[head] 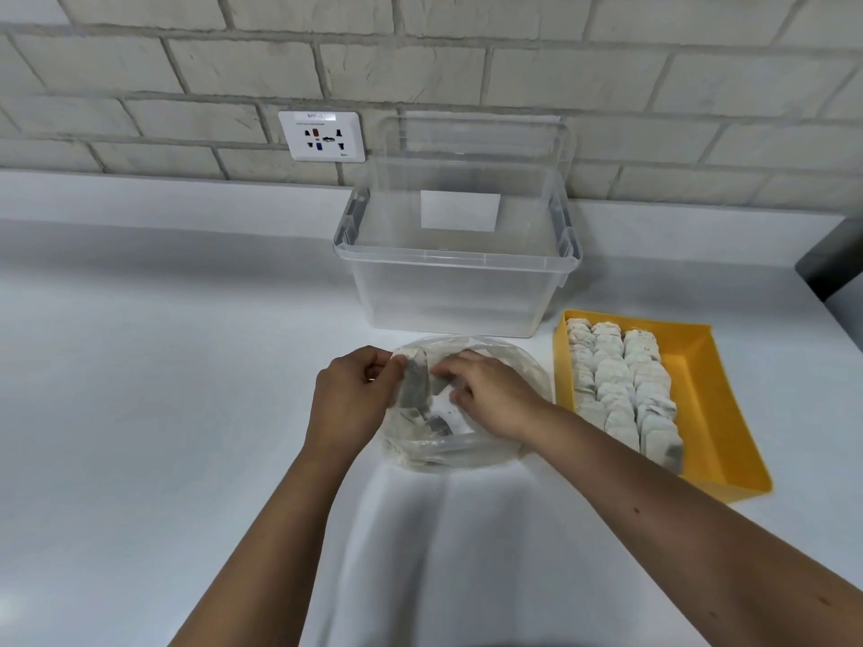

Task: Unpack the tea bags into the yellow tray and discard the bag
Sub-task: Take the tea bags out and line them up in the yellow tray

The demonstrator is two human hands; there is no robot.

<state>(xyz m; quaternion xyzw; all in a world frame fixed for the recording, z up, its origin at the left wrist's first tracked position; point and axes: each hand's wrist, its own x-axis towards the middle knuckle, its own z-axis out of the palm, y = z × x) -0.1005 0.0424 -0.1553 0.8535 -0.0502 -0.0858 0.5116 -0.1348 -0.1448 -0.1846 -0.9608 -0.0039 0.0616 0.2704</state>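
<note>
1. Position: the plastic bag (467, 448) lies just left of the yellow tray (728, 413), with a few tea bags (413, 389) inside.
2. Grip: left hand (348, 399) pinches the bag's rim, fingers curled. Right hand (490, 394) reaches into its mouth, fingers bent. Cannot tell whether they hold a tea bag.
3. Risk: a hard pull may tear the thin paper, spilling tea dust.

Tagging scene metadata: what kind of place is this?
Likely a kitchen or pantry counter: a white countertop against a pale brick-tile wall, a wall socket, and a yellow tray of tea bags.
</note>
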